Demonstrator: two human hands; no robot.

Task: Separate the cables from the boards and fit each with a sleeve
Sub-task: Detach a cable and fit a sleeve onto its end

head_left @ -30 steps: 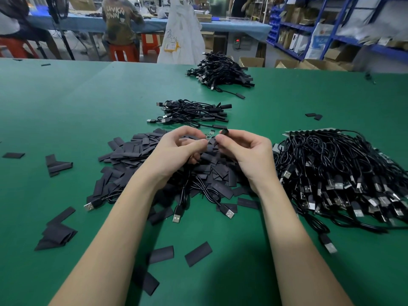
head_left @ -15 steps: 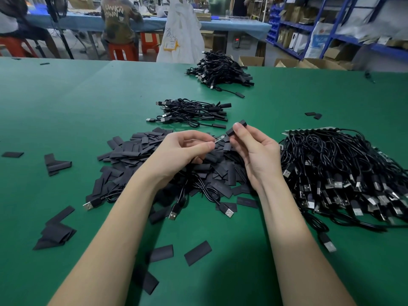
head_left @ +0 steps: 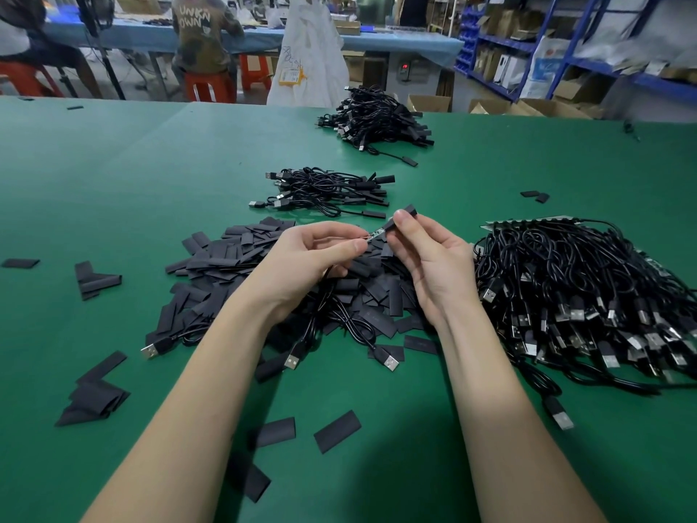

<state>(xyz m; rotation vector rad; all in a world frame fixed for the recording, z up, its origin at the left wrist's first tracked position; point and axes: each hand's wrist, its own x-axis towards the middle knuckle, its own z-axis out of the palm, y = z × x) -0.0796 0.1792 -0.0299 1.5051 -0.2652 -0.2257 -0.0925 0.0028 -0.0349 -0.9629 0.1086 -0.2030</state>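
Both hands up over the sleeve pile (head_left: 286, 266) on the green worktop (head_left: 113, 190). Left hand (head_left: 313, 258) pinches the cable end, its small board tip (head_left: 377, 232) poking right. Right hand (head_left: 426, 254) pinches a black sleeve (head_left: 404, 215), thumb and forefinger clenched on its lower end. Sleeve long axis runs up-right, lower mouth just touching or just beside the tip; can't tell if it's on yet. Tip and sleeve look roughly in line, so the next move is probably sliding the sleeve down-left over the tip. Cable (head_left: 320, 315) hangs below left hand. Unprocessed bundle (head_left: 584, 296) at right, finished cables (head_left: 328, 190) beyond.
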